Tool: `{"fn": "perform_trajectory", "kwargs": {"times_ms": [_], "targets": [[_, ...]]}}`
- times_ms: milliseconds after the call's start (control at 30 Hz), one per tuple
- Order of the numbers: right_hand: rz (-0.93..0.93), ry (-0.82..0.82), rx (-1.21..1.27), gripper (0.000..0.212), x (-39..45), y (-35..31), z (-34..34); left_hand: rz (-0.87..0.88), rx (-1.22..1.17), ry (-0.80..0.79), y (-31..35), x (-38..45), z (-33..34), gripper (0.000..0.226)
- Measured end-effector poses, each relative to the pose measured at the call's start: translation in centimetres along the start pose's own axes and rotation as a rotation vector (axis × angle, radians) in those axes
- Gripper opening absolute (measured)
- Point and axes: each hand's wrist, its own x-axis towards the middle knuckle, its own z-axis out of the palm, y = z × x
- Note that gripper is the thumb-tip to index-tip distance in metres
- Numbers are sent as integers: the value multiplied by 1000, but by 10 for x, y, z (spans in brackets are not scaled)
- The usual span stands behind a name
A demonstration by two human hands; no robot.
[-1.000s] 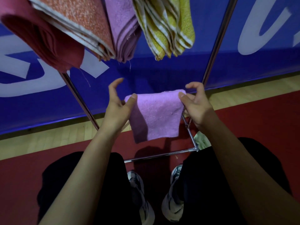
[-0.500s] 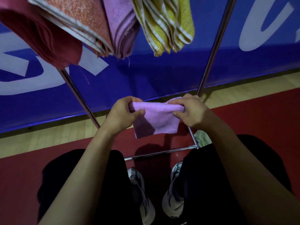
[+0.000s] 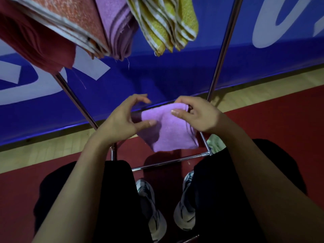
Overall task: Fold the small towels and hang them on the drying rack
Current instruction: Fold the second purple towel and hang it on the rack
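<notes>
Folding a towel below a loaded drying rack

Both hands work a small lilac terry towel [image 3: 172,132] in mid-air: the right hand [image 3: 198,114] pinches its top fold, the left hand [image 3: 122,121] steadies the edge with thumb, fingers loosely curled, apparently squaring it before hanging beside folded towels on the chrome drying rack [image 3: 222,50].

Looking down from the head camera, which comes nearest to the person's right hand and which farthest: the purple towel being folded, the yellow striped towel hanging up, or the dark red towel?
1. Purple towel: pinched by the right hand, in front of the person.
2. Yellow striped towel: hanging above, slightly left of that hand.
3. Dark red towel: hanging at the far upper left.
</notes>
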Motion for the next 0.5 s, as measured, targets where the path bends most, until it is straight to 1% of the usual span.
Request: {"fn": "perform_trajectory", "kwargs": {"times_ms": [33, 67, 100, 200, 233, 300, 400, 467, 500], "targets": [[-9, 1, 31, 11, 1, -4, 5, 44, -15, -40, 6, -1, 5, 66], [-12, -6, 60, 8, 2, -7, 10, 75, -21, -78, 12, -2, 11, 75], [-17, -14, 86, 9, 3, -11, 15, 87, -19, -111, 15, -1, 17, 75], [-13, -14, 150, 19, 5, -16, 19, 44, 26, -177, 17, 5, 30, 46], [-12, -13, 172, 21, 5, -16, 18, 15, 27, -178, 16, 7, 30, 44], [-17, -19, 268, 23, 5, -16, 18, -37, -18, -159, 14, 10, 26, 48], [-11, 18, 359, 25, 5, -16, 18, -12, -117, -102, 13, 7, 16, 56], [40, 7, 350, 28, 5, -14, 17, -3, -178, -6, 10, 5, 11, 58], [71, -24, 298, 34, 5, -11, 17, 5, -218, 24, 10, 4, 9, 51]]}}
